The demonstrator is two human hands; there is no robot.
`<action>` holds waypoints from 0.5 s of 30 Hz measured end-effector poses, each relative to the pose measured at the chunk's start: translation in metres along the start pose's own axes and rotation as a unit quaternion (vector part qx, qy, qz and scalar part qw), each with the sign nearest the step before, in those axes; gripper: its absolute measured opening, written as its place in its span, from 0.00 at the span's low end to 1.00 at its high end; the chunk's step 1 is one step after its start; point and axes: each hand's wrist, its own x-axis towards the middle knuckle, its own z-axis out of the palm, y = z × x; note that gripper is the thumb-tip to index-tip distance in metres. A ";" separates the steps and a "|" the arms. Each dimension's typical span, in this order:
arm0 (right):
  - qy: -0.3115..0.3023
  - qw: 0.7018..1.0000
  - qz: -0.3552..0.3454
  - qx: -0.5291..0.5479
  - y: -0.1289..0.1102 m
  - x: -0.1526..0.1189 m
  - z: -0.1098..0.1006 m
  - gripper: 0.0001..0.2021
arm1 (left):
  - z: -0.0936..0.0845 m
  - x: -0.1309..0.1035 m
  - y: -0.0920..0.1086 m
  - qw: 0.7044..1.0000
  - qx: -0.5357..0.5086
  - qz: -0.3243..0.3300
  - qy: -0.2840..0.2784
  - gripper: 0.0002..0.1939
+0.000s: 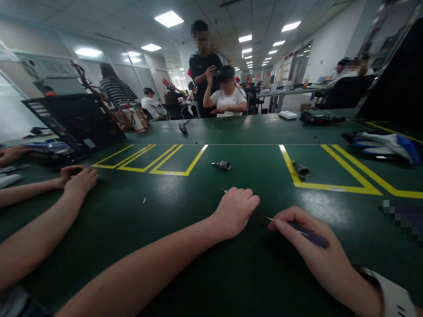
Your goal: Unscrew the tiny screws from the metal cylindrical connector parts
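Note:
In my right hand (307, 233) is a screwdriver with a dark purple handle (312, 237). Its thin metal shaft runs left toward my left hand (236, 211), which is closed in a fist around it. A thin metal tip sticks out past the far side of that fist, roughly in line with the shaft. Whether the fist holds anything more is hidden. Just beyond my left hand, a metal socket bit (224, 165) lies on the green table (185, 207). Another socket-like metal piece (300, 169) rests on the yellow tape at the right.
At the left, another person's hands (79, 178) work beside a black panel (72, 123). Blue and white gloves or a similar item (386, 145) lie at right, near a dark tool (320, 118) and a white box (287, 115). Two people (228, 94) are across the table.

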 end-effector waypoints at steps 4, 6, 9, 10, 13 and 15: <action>0.018 1.000 0.017 -0.004 0.000 0.001 -0.001 0.12 | 0.001 0.000 -0.002 0.999 -0.036 -0.016 0.009 0.05; 0.027 0.999 0.028 -0.003 0.000 0.001 -0.001 0.12 | 0.002 0.000 -0.004 0.998 -0.061 -0.029 0.010 0.06; 0.036 0.999 0.039 0.000 0.001 0.001 -0.002 0.11 | 0.003 0.001 -0.007 0.994 -0.094 -0.050 0.008 0.07; 0.036 0.999 0.034 0.005 0.002 0.001 -0.002 0.11 | 0.003 0.001 -0.008 0.993 -0.102 -0.055 0.006 0.07; 0.020 0.999 0.008 0.025 0.002 -0.001 -0.002 0.11 | 0.003 0.001 -0.009 0.991 -0.120 -0.057 -0.006 0.07; 0.001 0.999 0.002 0.033 0.001 -0.002 -0.002 0.11 | 0.002 0.001 -0.009 0.990 -0.130 -0.051 -0.007 0.06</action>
